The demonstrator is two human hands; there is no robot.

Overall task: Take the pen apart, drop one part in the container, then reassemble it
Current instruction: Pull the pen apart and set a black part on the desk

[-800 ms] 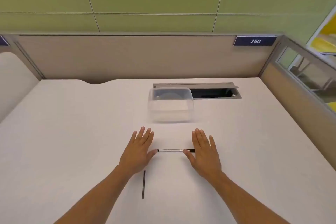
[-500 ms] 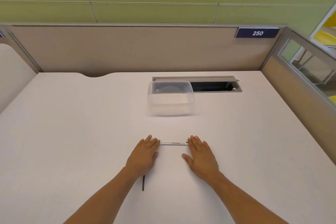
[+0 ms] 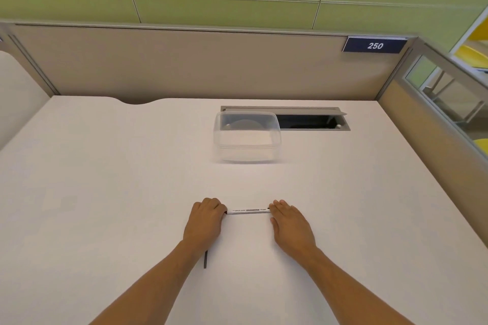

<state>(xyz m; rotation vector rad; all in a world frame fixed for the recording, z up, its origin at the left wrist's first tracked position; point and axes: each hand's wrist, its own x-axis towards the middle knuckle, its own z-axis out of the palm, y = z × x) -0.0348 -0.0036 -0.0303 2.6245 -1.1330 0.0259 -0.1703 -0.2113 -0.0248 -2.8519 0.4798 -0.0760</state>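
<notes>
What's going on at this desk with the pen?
A person has a hand at each end of a white pen lying on the desk: left hand curled at one end, right hand at the other. A thin dark rod lies near the left wrist. The clear container beyond looks empty.

Two bare forearms entered from the near edge of the surface [image 3: 105, 192], one on each side of the frame's middle. No sleeves showed on either arm; both were uncovered up to the frame edge. Left hand [image 3: 204, 221]: no ring, watch, band or glove seen. Right hand [image 3: 290, 224]: likewise unadorned, no wristwear. Nails short where visible; finer detail too small to tell. Nothing else of the person was in view.
</notes>
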